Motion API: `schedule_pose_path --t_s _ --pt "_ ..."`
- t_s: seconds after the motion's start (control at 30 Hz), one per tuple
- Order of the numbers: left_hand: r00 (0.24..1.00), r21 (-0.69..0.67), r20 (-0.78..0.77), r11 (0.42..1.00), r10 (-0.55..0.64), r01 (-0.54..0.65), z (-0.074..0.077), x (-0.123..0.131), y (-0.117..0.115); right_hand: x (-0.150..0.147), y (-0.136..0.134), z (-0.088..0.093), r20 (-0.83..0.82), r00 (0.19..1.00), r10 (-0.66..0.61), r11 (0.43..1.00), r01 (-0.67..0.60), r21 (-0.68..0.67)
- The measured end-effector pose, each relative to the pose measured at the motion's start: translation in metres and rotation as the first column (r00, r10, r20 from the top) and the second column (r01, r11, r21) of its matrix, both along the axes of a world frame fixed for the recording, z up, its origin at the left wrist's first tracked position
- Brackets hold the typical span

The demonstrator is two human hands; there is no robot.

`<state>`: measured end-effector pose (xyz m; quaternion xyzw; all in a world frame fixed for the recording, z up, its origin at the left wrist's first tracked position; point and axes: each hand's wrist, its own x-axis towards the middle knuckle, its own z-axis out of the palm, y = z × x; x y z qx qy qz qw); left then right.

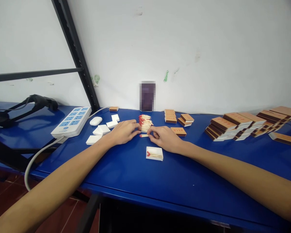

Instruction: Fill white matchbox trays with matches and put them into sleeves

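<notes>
A pile of red-headed matchsticks (145,122) lies on the blue table between my hands. My left hand (126,132) rests at its left side, thumb and fingertips apart by the match heads, holding nothing I can see. On the other side, my right hand (165,138) has thumb and forefinger pinched at the plain ends of a few matchsticks (143,136) just in front of the pile. Nearer to me sits a white matchbox tray (155,158), with several matches inside, heads to the left.
Several white trays (92,139) lie left, near a white rounded case (96,121) and a power strip (71,122). Printed matchboxes (170,116) stand behind my right hand; larger stacks of matchboxes (221,124) fill the right. A blurred dark panel (147,97) stands against the wall.
</notes>
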<state>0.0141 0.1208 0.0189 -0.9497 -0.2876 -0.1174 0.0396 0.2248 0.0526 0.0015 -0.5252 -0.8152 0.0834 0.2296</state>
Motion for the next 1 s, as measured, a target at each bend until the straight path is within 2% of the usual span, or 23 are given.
schedule_pose_path --t_s 0.17,0.4,0.67,1.0 --pt "1.0 0.026 -0.025 1.0 0.012 -0.011 -0.0003 -0.001 0.001 0.0001 0.0008 -0.0013 0.006 1.0 -0.009 1.0 0.009 0.007" --pt "0.998 -0.082 0.062 0.997 -0.003 0.008 -0.0041 -0.0002 0.0039 0.0004 0.0019 -0.0027 0.003 1.0 -0.004 1.0 0.004 0.02" --pt "0.997 -0.096 0.076 0.995 0.015 -0.008 -0.0028 0.0005 0.0007 0.0011 0.001 -0.0024 -0.024 0.999 0.03 0.999 -0.029 0.027" --pt "0.994 -0.102 0.06 0.991 0.092 -0.086 0.0023 0.0013 -0.0022 0.0021 0.0017 -0.0026 -0.071 0.997 0.041 0.999 -0.039 0.037"
